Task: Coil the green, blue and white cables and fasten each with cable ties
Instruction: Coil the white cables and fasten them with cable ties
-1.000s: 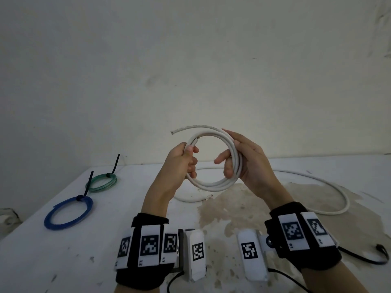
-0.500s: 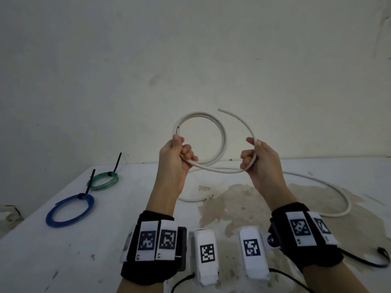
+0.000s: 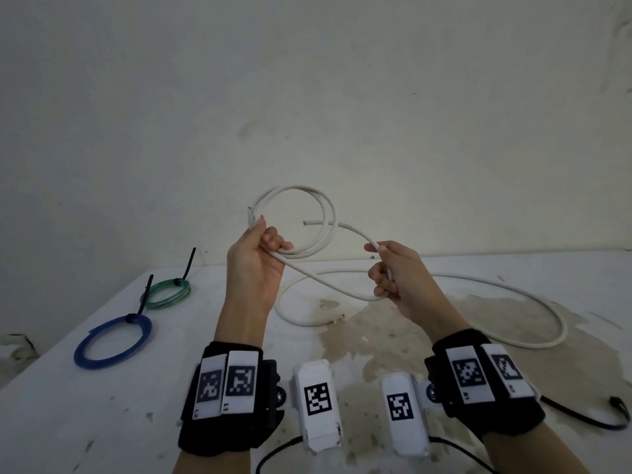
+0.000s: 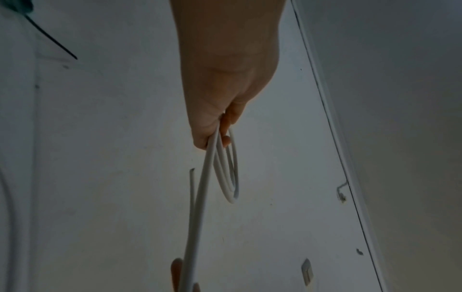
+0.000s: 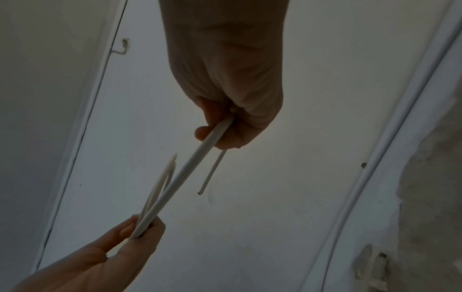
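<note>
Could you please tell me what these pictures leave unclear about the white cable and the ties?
- White cable: head view, its run inside the left hand and right hand is hidden by curled fingers.
- Loop count: left wrist view, strands overlap edge-on.
- Ties on the green coil and blue coil: heads too small.

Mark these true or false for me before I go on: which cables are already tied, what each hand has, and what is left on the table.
1. The green coil lies on the table with a black tie on it. True.
2. The blue coil has no tie yet. False: a black tie is fastened on it.
3. The left hand holds loops of the white cable. True.
4. The right hand is idle. False: it grips the same white cable.
5. A second white cable lies uncoiled on the table. True.
</note>
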